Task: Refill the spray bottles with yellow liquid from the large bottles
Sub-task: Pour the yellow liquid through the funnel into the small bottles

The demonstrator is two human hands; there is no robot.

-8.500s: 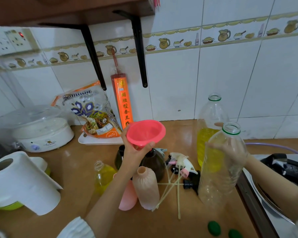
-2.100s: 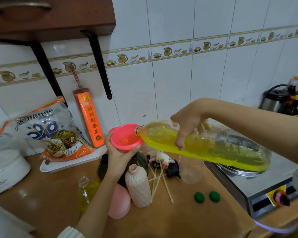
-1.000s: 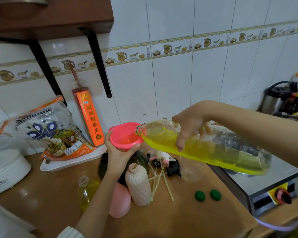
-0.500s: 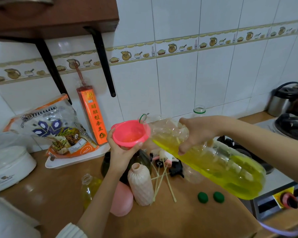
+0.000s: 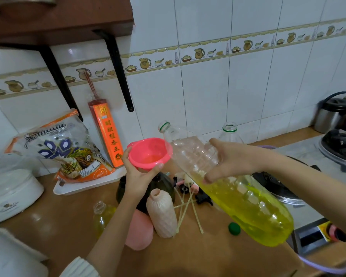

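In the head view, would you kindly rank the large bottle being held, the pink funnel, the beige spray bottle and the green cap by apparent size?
1. Large bottle, nearest the camera.
2. and 3. Beige spray bottle and pink funnel: too alike to rank.
4. Green cap.

Large bottle [image 5: 224,184] tipped neck-up, pouring stopped

white tiled wall [image 5: 204,92] with jug-pattern border strip [image 5: 188,54], dark wood shelf [image 5: 58,17] on black brackets [image 5: 120,70], brown counter [image 5: 188,254], stove [image 5: 308,170] at right.
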